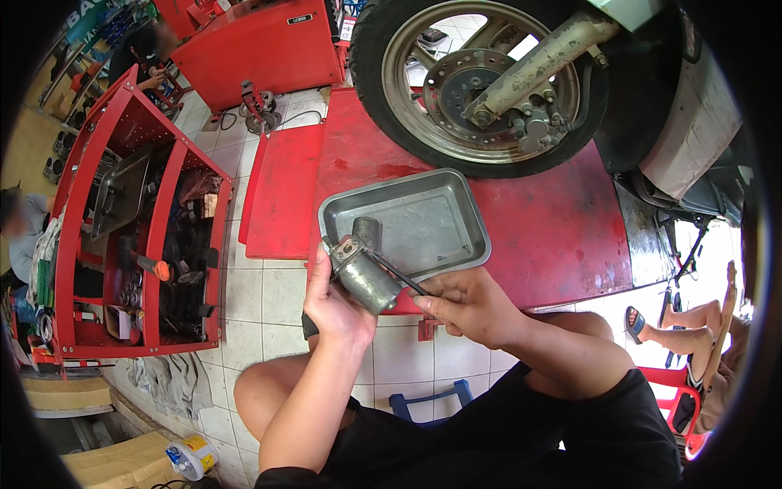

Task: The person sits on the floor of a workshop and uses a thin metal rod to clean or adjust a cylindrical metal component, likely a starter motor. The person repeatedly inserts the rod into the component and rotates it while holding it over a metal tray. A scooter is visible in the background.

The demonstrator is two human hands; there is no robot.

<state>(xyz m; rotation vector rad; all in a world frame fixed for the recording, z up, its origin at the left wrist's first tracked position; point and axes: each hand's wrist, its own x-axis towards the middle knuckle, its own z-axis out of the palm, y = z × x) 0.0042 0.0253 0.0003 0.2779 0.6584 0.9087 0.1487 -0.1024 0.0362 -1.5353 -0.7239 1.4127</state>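
Note:
My left hand (338, 310) is wrapped around a grey metal part with a cylindrical body (366, 281), a flange and a short round tube. It is held tilted over the near left corner of a metal tray (477, 213). In my right hand (476, 306) is a thin dark rod-shaped tool (397, 275), perhaps a screwdriver, pinched between thumb and fingers. Its shaft lies along the part toward the flange, and where its tip sits is unclear. Two small screws (464, 246) appear to lie on the tray's bottom at the right.
The tray rests on a red lift table (542, 236). A motorcycle's front wheel (481, 90) stands just beyond it. To the left is a red tool cart (151, 269); a blue stool (432, 398) is below my hands. Other people sit at the far right and left.

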